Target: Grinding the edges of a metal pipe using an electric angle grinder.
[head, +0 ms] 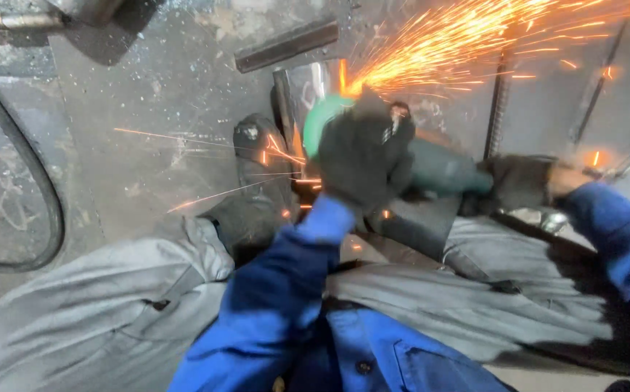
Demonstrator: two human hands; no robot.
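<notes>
Here, gloved left hand (pixel 362 156) and right hand (pixel 522 181) gripping green angle grinder (pixel 442 170), sparks (pixel 460 36) off metal plate (pixel 308 91).

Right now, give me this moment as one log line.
left hand: gripping grinder front | right hand: on grinder rear | sparks: flying up-right | metal piece: under disc | boot: beside it

head view | looks steeply down | close over lap and floor (pixel 148 145)

Dim, grey workshop light; the orange sparks (pixel 467 36) at far right are the brightest source, streaked by motion. Gloved hands blur. Deep shadow lies near right, and edges bend slightly.
</notes>
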